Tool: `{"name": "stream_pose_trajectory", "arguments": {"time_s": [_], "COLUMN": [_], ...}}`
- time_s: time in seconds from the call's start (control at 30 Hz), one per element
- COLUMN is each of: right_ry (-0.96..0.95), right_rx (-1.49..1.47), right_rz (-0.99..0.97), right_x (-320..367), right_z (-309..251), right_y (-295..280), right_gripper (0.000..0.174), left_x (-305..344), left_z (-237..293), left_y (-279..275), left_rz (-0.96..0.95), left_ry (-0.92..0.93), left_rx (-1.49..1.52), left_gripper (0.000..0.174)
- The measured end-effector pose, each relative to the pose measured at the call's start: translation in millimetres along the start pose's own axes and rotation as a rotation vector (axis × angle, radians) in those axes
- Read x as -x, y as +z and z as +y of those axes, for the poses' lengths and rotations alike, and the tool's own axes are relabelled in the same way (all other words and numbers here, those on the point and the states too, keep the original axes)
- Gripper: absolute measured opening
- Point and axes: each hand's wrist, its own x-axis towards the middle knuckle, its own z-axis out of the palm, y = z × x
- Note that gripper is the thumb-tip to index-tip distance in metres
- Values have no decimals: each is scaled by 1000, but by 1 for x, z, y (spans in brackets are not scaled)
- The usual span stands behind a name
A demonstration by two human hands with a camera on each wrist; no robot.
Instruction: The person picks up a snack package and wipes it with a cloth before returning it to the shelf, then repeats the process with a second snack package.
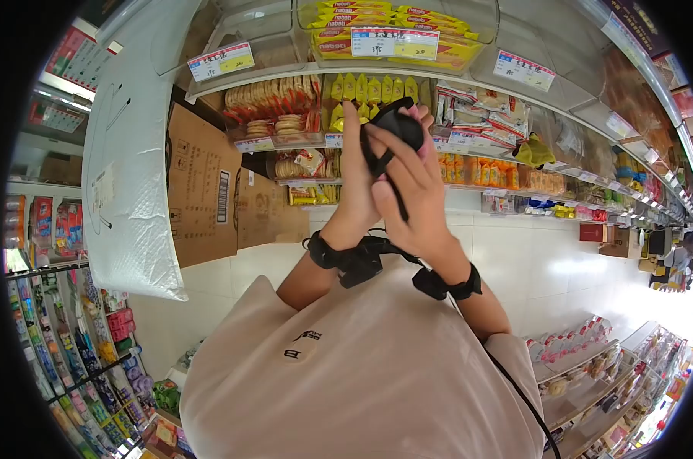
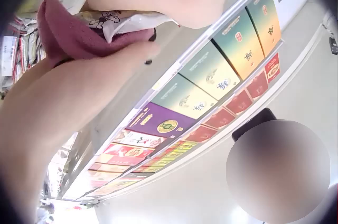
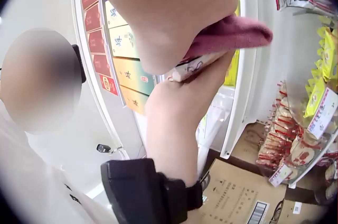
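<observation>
Head view: left hand [image 1: 352, 174] flat, visible finger straight; right hand [image 1: 418, 190] across black-and-pink item [image 1: 404, 126], fingers' closure indeterminable.

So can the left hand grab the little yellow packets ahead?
Probably not yet: the left hand looks busy holding the pink cloth thing with the right hand. Once free, it might, since the little yellow packets sit just ahead.

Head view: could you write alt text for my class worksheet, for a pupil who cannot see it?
A person's left grip and right grip hold a black item between them, with something pink showing beside it. Behind are shop shelves of packaged snacks; cardboard boxes are at left, and a pale shirt fills the lower middle.
</observation>
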Motion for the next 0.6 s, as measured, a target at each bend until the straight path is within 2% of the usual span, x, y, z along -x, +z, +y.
{"name": "stream_pose_trajectory", "arguments": {"time_s": [0.13, 0.2, 0.27, 0.3, 0.37, 0.4, 0.47, 0.5, 0.57, 0.6], "right_ry": [7, 151, 259, 185, 39, 17, -19, -38, 86, 164], "right_rx": [-69, -175, -241, -169, -24, 35, 51, 61, -75, -191], "right_rz": [-12, -27, -6, 2, 20, -18, -23, -26, 53, 114], "right_x": [3, 4, 4, 4, 4, 7, 4, 2, 2, 2], "right_z": [12, 23, 24, 21, 11, -1, 2, 7, 20, 27], "right_y": [-1, 0, 2, 3, 8, 11, 5, 3, 4, 7], "right_gripper": [36, 35, 38, 39, 43, 47, 47, 47, 46, 46], "left_x": [4, 7, 5, 3, -8, -2, 8, 10, 2, 4], "left_z": [-1, -5, -6, -6, -4, 2, 13, 12, -2, -8], "left_y": [9, 10, 10, 9, -3, 2, 37, 65, 14, 9], "left_rz": [159, 256, 186, 151, -68, -48, 168, 363, -50, 18], "left_ry": [-7, -25, -6, 4, 55, 68, 87, 93, 120, 124], "left_rx": [32, 30, -13, -34, 114, 134, 194, 233, -162, -232], "left_gripper": [74, 67, 80, 87, 79, 76, 62, 51, 66, 61]}}
